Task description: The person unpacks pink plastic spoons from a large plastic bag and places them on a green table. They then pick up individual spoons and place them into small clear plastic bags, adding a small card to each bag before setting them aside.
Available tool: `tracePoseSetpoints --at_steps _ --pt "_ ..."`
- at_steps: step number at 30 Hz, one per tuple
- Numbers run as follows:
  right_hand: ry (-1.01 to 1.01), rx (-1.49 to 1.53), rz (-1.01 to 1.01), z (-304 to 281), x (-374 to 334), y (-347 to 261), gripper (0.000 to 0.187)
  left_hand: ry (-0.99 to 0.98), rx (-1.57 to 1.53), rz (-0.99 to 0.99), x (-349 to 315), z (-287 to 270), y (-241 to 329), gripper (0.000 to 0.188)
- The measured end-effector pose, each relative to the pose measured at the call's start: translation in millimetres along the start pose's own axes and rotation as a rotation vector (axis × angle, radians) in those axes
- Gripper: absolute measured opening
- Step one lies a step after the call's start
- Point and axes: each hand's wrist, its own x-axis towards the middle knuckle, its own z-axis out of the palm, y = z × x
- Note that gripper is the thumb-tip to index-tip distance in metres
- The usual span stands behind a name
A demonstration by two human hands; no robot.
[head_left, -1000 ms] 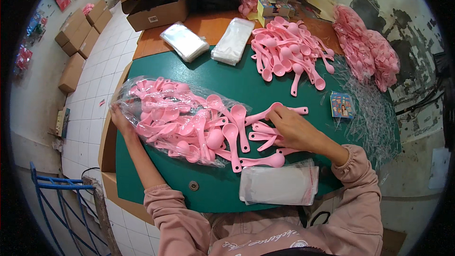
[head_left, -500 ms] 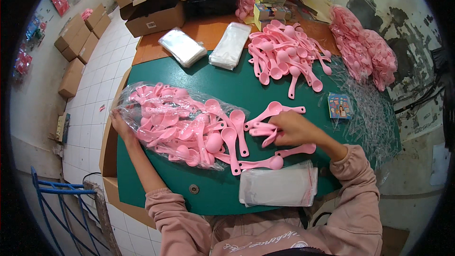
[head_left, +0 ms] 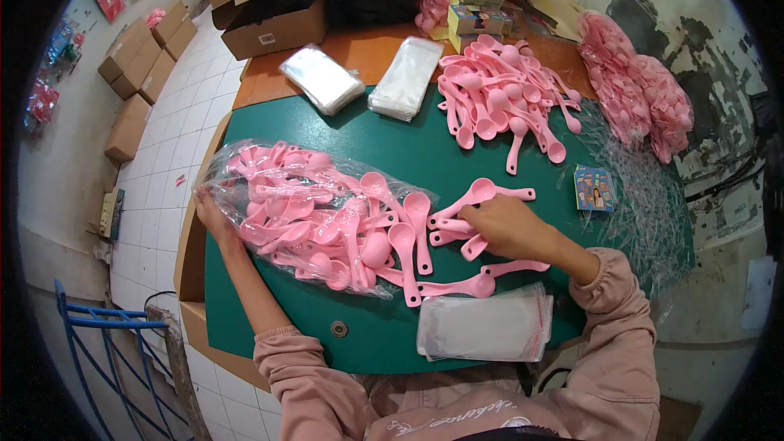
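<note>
A clear plastic bag [head_left: 222, 165] full of pink measuring spoons [head_left: 349, 233] lies on its side on the green table, with its mouth toward the right. My left hand [head_left: 214, 211] grips the closed end of the bag at the table's left edge. Several spoons spill from the mouth onto the table. My right hand [head_left: 514, 233] is closed around several pink spoons [head_left: 454, 230], whose handles stick out to the left of the fingers. Another spoon [head_left: 482, 191] lies just beyond that hand, and a spoon [head_left: 482, 286] rests nearer to me. The fingertips of my right hand are partly hidden.
Clear flat pouches [head_left: 486, 327] lie near the front edge. Two more pouch stacks [head_left: 406, 77] sit at the back, beside a large heap of pink spoons [head_left: 508, 90]. A small stack of printed cards [head_left: 594, 188] and plastic scraps [head_left: 645, 220] lie at the right. A cardboard box [head_left: 273, 30] stands far left.
The view has shifted slightly. My right hand stays over the same spot, and the spoons in it have turned and sit lower. My left hand still holds the bag.
</note>
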Motion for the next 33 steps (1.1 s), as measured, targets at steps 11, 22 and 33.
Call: tracePoseSetpoints --at_steps 11,22,33 --pt "-0.336 0.608 0.218 -45 13 28 0.033 0.001 -0.004 0.005 2 -2 1 0.03" --pt "0.255 -0.523 0.26 -130 81 164 0.054 0.036 0.013 -0.008 0 0 -1 0.029" --pt "0.129 -0.478 -0.349 9 23 10 0.029 -0.002 0.069 -0.046 9 -5 -2 0.037"
